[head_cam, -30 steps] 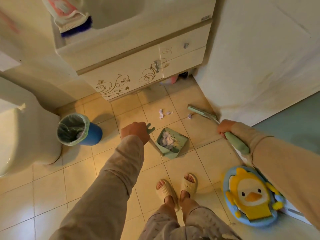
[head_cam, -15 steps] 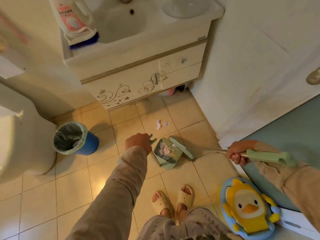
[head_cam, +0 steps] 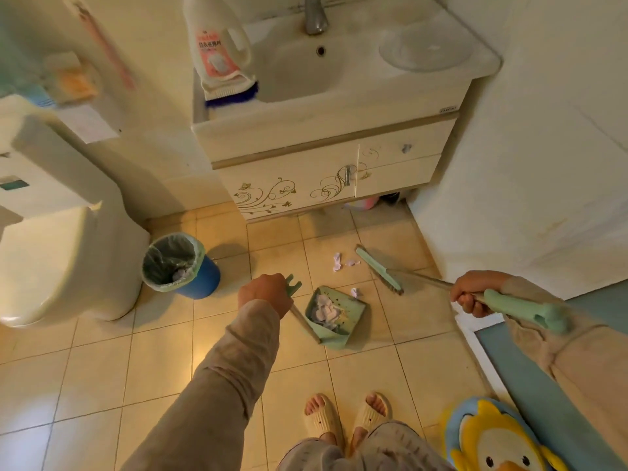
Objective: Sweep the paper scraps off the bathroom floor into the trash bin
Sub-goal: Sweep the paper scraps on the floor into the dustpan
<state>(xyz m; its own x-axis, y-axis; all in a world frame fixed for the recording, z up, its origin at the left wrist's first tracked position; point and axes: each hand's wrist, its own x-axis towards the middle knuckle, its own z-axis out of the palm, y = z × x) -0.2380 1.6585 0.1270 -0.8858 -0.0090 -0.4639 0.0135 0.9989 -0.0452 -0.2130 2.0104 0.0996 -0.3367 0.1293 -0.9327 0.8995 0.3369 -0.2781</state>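
My left hand point(head_cam: 263, 294) grips the top of the green dustpan's handle. The dustpan point(head_cam: 334, 316) rests on the tiled floor with crumpled paper inside it. My right hand point(head_cam: 470, 295) holds the green broom handle; the broom head point(head_cam: 379, 270) lies on the floor to the right of the dustpan. A few pale paper scraps point(head_cam: 341, 261) lie just left of the broom head, and another scrap point(head_cam: 355, 292) sits at the dustpan's mouth. The blue trash bin point(head_cam: 180, 265) with a clear liner stands to the left, beside the toilet, with some paper in it.
A toilet point(head_cam: 61, 263) fills the left side. The sink cabinet point(head_cam: 326, 178) stands ahead, with a bottle and a bowl on top. A white wall point(head_cam: 530, 164) closes the right. A duck-shaped seat point(head_cam: 492, 436) lies at the lower right. My slippered feet point(head_cam: 346, 419) stand below the dustpan.
The broom head swept to the dustpan's mouth, then swung back out to the right behind the remaining scraps. My head has tilted up, showing more of the sink. The dustpan stays put.
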